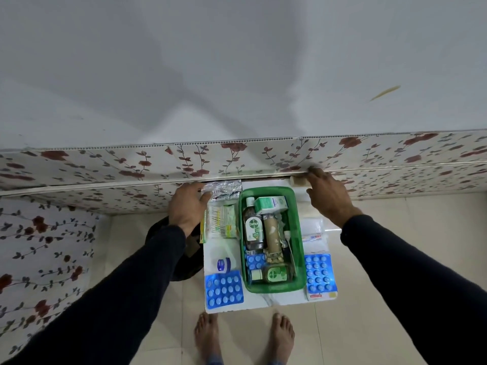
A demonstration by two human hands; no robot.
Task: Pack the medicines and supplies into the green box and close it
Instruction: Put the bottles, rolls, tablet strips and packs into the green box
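Note:
The open green box [298,233] stands on a small white table [226,251]. Inside lie a Dettol bottle [253,230], a white-green carton [271,204], a tan roll [272,236], a small green bottle [276,273] and a blue pill strip [255,260]. My left hand [187,206] touches a silver foil strip [224,190] at the table's far left. My right hand [328,196] hovers past the box's far right corner, fingers spread, holding nothing. Outside the box lie a green-white packet [220,222], a small blue jar [223,265], two blue pill strips [224,289] [319,275] and white packs [312,234].
A floral-patterned wall panel [105,164] runs right behind the table. A dark bag [189,248] sits on the floor left of the table. My bare feet [208,335] stand on the tiled floor at the table's near edge.

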